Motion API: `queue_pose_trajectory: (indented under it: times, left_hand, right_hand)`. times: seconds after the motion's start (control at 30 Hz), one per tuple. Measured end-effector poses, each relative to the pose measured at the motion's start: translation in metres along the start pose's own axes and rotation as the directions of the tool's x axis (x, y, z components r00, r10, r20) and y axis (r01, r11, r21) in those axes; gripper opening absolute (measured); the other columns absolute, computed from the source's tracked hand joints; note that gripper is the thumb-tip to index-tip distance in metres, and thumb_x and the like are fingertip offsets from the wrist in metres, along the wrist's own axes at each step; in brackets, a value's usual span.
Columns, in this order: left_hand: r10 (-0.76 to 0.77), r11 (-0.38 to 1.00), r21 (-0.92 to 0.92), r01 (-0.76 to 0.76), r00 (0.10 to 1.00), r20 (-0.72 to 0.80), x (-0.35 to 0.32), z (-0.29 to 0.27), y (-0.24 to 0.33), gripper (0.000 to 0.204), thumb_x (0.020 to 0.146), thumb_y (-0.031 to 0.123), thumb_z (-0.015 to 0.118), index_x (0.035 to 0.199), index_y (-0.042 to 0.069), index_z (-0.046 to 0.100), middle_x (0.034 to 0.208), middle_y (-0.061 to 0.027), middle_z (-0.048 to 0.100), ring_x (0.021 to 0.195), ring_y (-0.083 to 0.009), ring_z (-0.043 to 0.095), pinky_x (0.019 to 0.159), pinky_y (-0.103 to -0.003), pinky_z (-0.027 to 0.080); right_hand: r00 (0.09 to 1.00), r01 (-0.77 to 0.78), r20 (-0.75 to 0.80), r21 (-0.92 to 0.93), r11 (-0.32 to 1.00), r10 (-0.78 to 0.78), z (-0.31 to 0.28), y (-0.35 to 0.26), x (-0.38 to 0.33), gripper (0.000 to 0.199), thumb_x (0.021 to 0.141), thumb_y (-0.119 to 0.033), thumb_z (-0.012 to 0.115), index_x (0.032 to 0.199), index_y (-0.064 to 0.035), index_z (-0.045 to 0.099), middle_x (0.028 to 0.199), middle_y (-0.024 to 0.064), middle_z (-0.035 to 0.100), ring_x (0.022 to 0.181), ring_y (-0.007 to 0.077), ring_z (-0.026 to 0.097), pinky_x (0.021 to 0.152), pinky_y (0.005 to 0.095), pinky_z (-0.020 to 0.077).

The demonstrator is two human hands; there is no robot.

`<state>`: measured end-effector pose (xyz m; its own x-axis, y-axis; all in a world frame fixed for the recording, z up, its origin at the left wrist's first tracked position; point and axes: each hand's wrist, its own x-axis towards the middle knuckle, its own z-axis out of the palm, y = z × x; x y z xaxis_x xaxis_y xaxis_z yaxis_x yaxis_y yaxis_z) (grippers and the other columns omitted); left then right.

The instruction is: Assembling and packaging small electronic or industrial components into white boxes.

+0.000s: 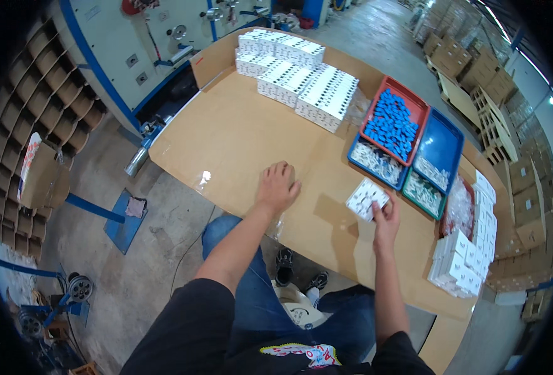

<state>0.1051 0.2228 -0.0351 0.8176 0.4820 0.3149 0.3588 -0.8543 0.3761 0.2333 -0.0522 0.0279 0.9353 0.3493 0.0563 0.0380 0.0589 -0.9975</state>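
My right hand (386, 220) grips a small white box (365, 197) by its near right edge and holds it above the cardboard-covered table (239, 140), where a shadow falls beside it. The box is flat and square, with small dark print. My left hand (277, 186) rests on the cardboard near the table's front edge, fingers stretched out, nothing in it. Just beyond the right hand are a red tray (422, 103) of small blue pieces (390, 125), a blue tray (354, 160) and a green tray (437, 215) of small white pieces.
Stacked white boxes (326, 94) line the table's far side. More white boxes (461, 262) are piled at the right edge, beside a clear plastic bag (459, 209). Another blue tray (444, 137) stands right of the red one. A machine panel (120, 56) rises at the far left.
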Motion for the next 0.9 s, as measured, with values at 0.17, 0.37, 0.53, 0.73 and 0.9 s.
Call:
queue_pose_trajectory:
  times: [0.17,0.37,0.53,0.73,0.9]
  left_hand:
    - [0.037,0.999,-0.030,-0.037,0.999,0.019,0.008,0.006,0.002,0.049,0.091,0.041,0.058,0.122,0.004,0.056,0.131,-0.0146,0.051,0.126,-0.0301,0.045,0.106,-0.045,0.035]
    - [0.032,0.999,-0.033,-0.031,0.999,0.032,0.015,-0.001,0.003,0.054,0.089,0.045,0.060,0.123,0.002,0.056,0.130,-0.0157,0.051,0.126,-0.0310,0.044,0.106,-0.045,0.034]
    - [0.005,0.999,-0.048,-0.001,0.997,0.071,0.017,0.001,-0.001,0.055,0.088,0.046,0.062,0.122,0.003,0.056,0.130,-0.0145,0.050,0.127,-0.0305,0.043,0.106,-0.045,0.034]
    - [0.000,0.997,-0.072,0.005,0.997,0.079,0.022,0.002,-0.001,0.055,0.084,0.043,0.066,0.122,0.005,0.055,0.129,-0.0135,0.049,0.125,-0.0306,0.044,0.105,-0.045,0.034]
    - [-0.012,0.998,-0.058,0.017,0.995,0.094,0.024,0.004,-0.003,0.056,0.084,0.043,0.067,0.123,0.006,0.054,0.129,-0.0131,0.048,0.125,-0.0305,0.044,0.104,-0.045,0.035]
  right_hand:
    - [0.940,0.340,0.086,-0.152,0.928,-0.330,0.046,-0.002,0.154,0.039,0.093,-0.004,0.068,0.128,-0.0005,0.051,0.099,0.0090,0.068,0.089,0.0113,0.062,0.077,0.0229,0.0484]
    - [0.792,0.607,0.164,-0.308,0.732,-0.588,0.137,-0.007,0.333,0.033,0.086,-0.007,0.073,0.115,-0.0047,0.059,0.096,0.0084,0.069,0.087,0.0175,0.066,0.072,0.0300,0.0504]
    - [0.797,0.551,0.172,-0.600,0.580,-0.579,0.170,0.006,0.438,0.029,0.084,-0.012,0.074,0.110,-0.0070,0.063,0.103,0.0127,0.068,0.085,0.0289,0.066,0.075,0.0393,0.0511]
    - [0.778,0.528,0.173,-0.701,0.479,-0.604,0.200,0.026,0.502,0.027,0.086,-0.012,0.070,0.112,-0.0095,0.065,0.103,0.0157,0.064,0.094,0.0357,0.063,0.081,0.0451,0.0503]
    - [0.790,0.519,0.144,-0.674,0.526,-0.596,0.225,0.032,0.518,0.027,0.087,-0.011,0.069,0.114,-0.0092,0.064,0.110,0.0185,0.061,0.099,0.0388,0.062,0.085,0.0461,0.0503]
